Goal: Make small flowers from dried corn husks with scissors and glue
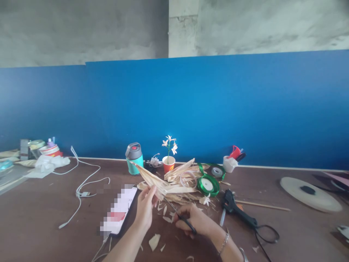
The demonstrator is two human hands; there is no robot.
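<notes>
Between the fingers of my left hand [146, 205] is a dried corn husk [148, 175], its pointed tip slanting up and left. My right hand [192, 220] grips a pair of scissors [188, 222] by the dark handles, blades directed at the husk's lower end. Whether the blades touch the husk, I cannot tell. More corn husks [181, 171] lie in a pile just behind. Small cut scraps [154, 242] are scattered below and between my hands. A white husk flower [205, 199] rests right of the pile.
A phone [120, 214] lies left of my left hand. Behind stand a teal flask [134, 160] and a paper cup [168, 165] with a flower stem. On the right are green ribbon [212, 186], a glue gun [238, 209], a stick [264, 206] and a white cup [229, 164]. White cables [79, 189] trail left.
</notes>
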